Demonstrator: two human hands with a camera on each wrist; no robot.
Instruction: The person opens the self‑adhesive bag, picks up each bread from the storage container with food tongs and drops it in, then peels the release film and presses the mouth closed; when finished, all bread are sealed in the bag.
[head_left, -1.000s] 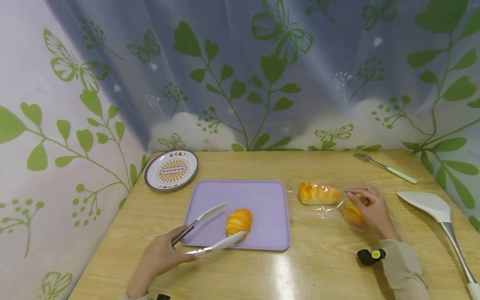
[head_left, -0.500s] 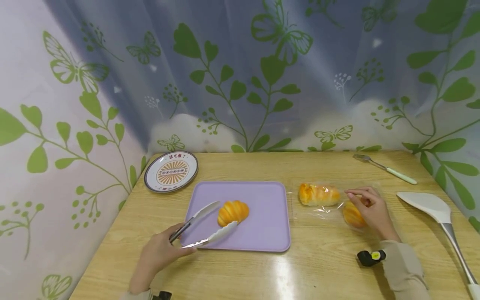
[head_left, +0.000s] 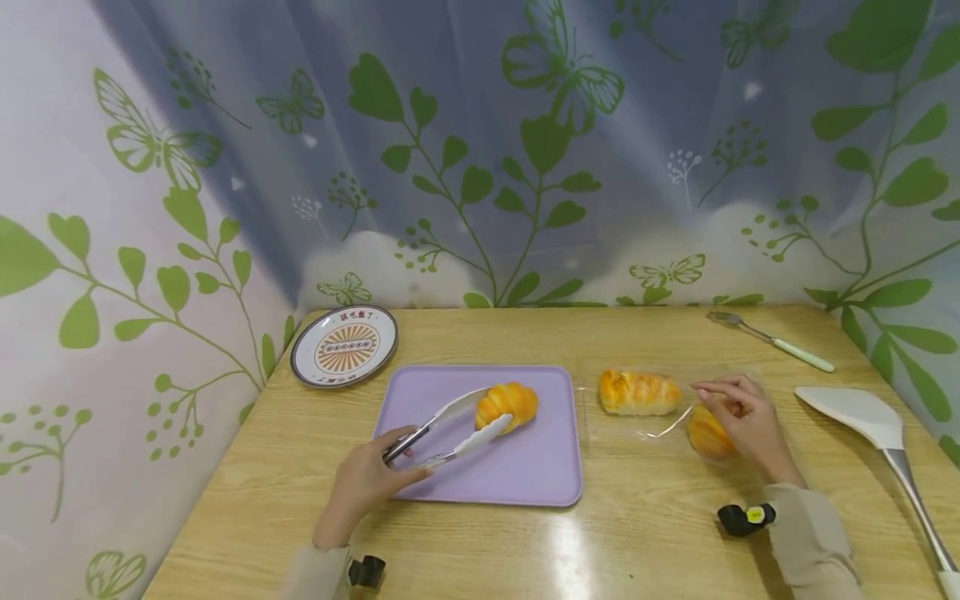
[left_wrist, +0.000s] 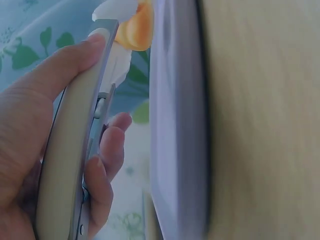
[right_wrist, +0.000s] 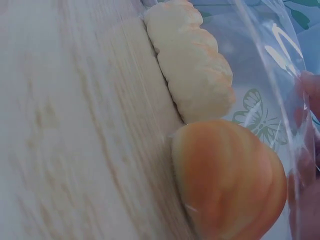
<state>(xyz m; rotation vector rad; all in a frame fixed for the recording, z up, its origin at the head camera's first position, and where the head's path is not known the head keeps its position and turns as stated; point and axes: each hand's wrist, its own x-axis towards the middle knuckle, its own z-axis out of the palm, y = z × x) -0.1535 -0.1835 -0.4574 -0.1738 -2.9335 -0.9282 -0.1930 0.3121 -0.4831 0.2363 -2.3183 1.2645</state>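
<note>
In the head view my left hand (head_left: 367,479) holds a pair of metal tongs (head_left: 482,438) with pale scalloped tips. Those tips lie on both sides of an orange-yellow bread roll (head_left: 512,403), over the lilac tray (head_left: 517,479); whether the roll rests on the tray or is raised, I cannot tell. The left wrist view has my thumb along the handle of the tongs (left_wrist: 75,130). On the right, my right hand (head_left: 750,425) pinches the edge of a clear plastic bag (head_left: 607,432). Inside it lie a long bread (head_left: 639,393) and a round bun (head_left: 708,433), partly hidden by that hand.
A patterned plate (head_left: 345,346) sits at the back left of the wooden table (head_left: 465,550). Toward the back right lies a fork (head_left: 780,340) with a pale green handle. Nearer the right edge is a white-headed spatula (head_left: 862,414). A printed curtain hangs behind the table.
The bread roll first shifted left and turned on the tray, then moved to the back right with the tongs and my left hand. My right hand stays in place on the bag.
</note>
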